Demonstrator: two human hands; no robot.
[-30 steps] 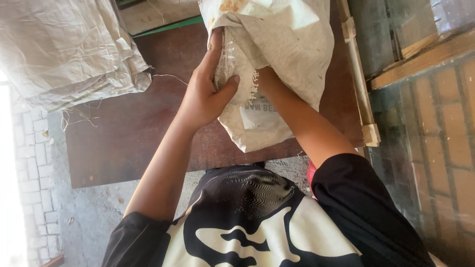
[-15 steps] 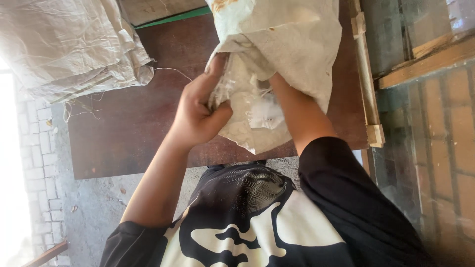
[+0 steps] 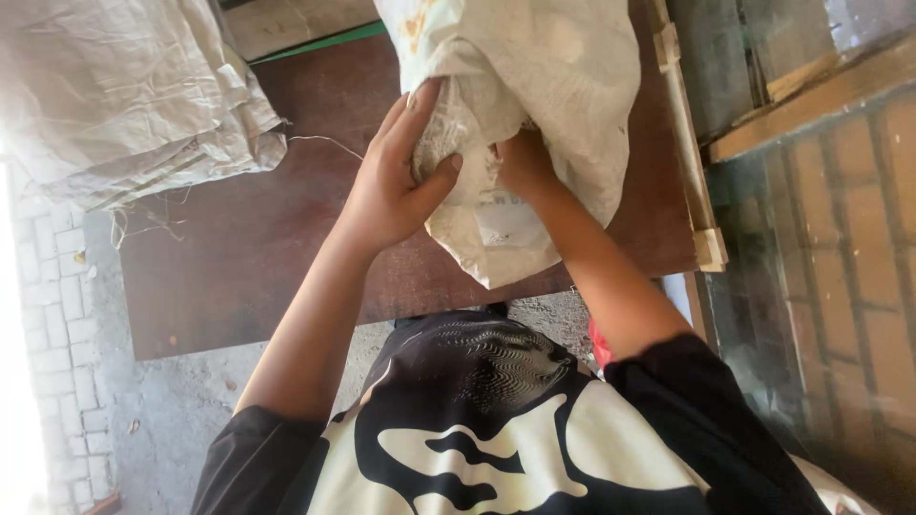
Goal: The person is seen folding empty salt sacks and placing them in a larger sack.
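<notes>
A white woven sack lies on the dark brown board, its near end hanging over the board's front edge. My left hand grips a bunched fold of the sack's left side, thumb pressed into the cloth. My right hand is mostly tucked under a fold of the same sack; only its heel and wrist show, so its fingers are hidden.
A second, crumpled woven sack lies at the board's far left with loose threads trailing. A wooden batten runs along the board's right side. A brick wall stands to the right; paved ground lies to the left.
Both hands have worked further up the sack, and the cloth is bunched more tightly between them. My right hand has slipped deeper under the fold.
</notes>
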